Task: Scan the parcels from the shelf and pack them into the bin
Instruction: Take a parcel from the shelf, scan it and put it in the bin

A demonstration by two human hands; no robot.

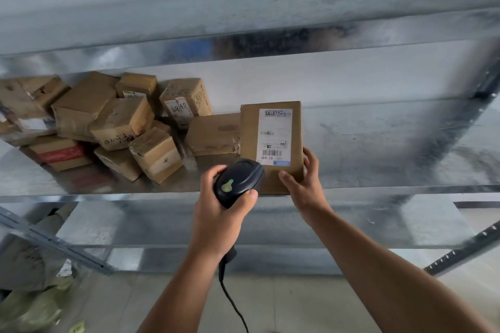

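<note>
Your left hand (219, 213): fingers and thumb wrapped tight round the black scanner (238, 181). Your right hand (305, 184): thumb in front, fingers behind, pinching a lower corner of the labelled parcel (270, 138), upright at the shelf (378, 143) front edge. Farther left: piled boxes (108, 127).

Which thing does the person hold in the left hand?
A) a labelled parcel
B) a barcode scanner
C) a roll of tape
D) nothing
B: the left hand grips the dark corded barcode scanner, while the right hand holds the labelled parcel.
</note>
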